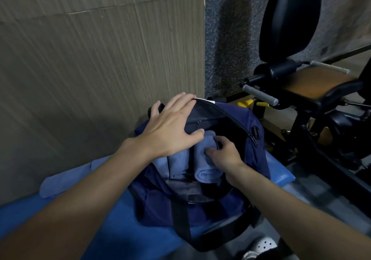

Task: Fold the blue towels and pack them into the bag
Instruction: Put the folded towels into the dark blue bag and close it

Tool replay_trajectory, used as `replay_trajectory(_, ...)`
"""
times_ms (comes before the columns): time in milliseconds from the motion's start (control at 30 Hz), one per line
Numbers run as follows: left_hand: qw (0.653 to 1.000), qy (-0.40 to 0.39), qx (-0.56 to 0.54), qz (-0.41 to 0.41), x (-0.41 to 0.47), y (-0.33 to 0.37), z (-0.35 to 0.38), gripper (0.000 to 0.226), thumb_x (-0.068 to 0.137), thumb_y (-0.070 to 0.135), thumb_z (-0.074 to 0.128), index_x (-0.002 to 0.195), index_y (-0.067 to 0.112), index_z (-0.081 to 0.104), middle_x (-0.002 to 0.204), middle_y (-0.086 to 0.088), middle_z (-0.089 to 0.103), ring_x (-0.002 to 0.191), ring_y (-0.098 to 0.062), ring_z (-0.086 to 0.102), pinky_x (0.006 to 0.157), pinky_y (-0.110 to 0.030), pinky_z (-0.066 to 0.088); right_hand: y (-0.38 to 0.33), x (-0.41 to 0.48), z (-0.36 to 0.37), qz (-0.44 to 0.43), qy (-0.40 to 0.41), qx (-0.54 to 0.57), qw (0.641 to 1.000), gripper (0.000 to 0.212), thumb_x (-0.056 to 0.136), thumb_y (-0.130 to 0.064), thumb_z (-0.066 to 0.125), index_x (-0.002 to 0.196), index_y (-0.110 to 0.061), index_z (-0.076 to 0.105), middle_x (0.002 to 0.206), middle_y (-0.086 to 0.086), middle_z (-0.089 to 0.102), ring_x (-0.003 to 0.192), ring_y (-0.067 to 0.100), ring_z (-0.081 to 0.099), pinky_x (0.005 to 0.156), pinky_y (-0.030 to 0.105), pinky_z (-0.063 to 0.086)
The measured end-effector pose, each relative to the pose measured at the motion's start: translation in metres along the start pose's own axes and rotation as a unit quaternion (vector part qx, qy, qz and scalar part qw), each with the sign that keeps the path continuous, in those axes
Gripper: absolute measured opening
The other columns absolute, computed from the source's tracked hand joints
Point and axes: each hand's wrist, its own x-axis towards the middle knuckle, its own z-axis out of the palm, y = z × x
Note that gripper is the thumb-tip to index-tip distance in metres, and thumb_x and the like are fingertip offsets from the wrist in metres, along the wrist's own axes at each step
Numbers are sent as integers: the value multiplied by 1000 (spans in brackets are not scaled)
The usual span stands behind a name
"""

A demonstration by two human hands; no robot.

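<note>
A dark navy bag (200, 215) sits unzipped on a bright blue padded bench (281, 175), its mouth gaping toward the camera. The left hand (170, 131) lies flat on the raised far-left flap of the bag, fingers straight and spread wide. The fingertips reach over the flap's upper edge, and the thumb rests along the inner lining just above the towels. The right hand (226, 155) reaches into the opening from the right and grips a rolled towel (202, 165). The thumb presses on top of the roll, while the curled fingers wrap down its right side into the dark of the bag. This light blue roll lies lengthwise inside the bag with its spiral end facing the camera. Just beside it on the left, two more rolled towels (176, 163) lie side by side in the bag, partly hidden under the left wrist. One unfolded towel (66, 179) lies outside the bag on the bench, spread flat against the grooved wall panel (90, 48) to the left. To the right stands a black exercise machine (313, 91) with a tall back pad (289, 18) and a grey-gripped handle (259, 95). A white perforated shoe (261, 246) shows at the bottom edge.
</note>
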Motion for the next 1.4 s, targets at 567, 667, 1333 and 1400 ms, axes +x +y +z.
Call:
replay_trajectory(567, 999, 9, -17, 34, 5, -13, -1, 85, 77, 60, 28, 152, 19, 25, 159, 16, 12, 147, -4, 8, 111, -58, 25, 19, 55, 24, -40, -62, -87, 993, 50, 100, -20, 49, 148, -17, 36, 146, 9, 45, 132, 25, 44, 103, 24, 35)
replay_trajectory(667, 999, 9, -24, 29, 5, -12, -1, 82, 80, 57, 32, 152, 17, 27, 159, 15, 14, 147, -5, 9, 112, -58, 25, 17, 55, 28, -56, -36, -101, 993, 47, 102, -17, 43, 148, -17, 36, 142, 11, 48, 122, 25, 51, 99, 25, 40)
replay_trajectory(1333, 999, 6, -6, 47, -2, -16, 3, 73, 84, 47, 37, 150, 17, 30, 158, 14, 17, 147, -6, 11, 111, -57, 24, 27, 37, 39, -181, -74, -487, 851, 63, 100, -42, 30, 153, -15, 10, 163, 10, -1, 149, 28, 5, 120, 44, 9)
replay_trajectory(1400, 998, 6, 4, 57, -6, -19, 5, 73, 85, 47, 38, 151, 17, 29, 158, 15, 16, 147, -6, 11, 112, -56, 24, 26, 38, 37, -183, -70, -473, 859, 65, 97, -45, 35, 152, -18, 14, 163, 7, 0, 149, 25, 4, 120, 44, 9)
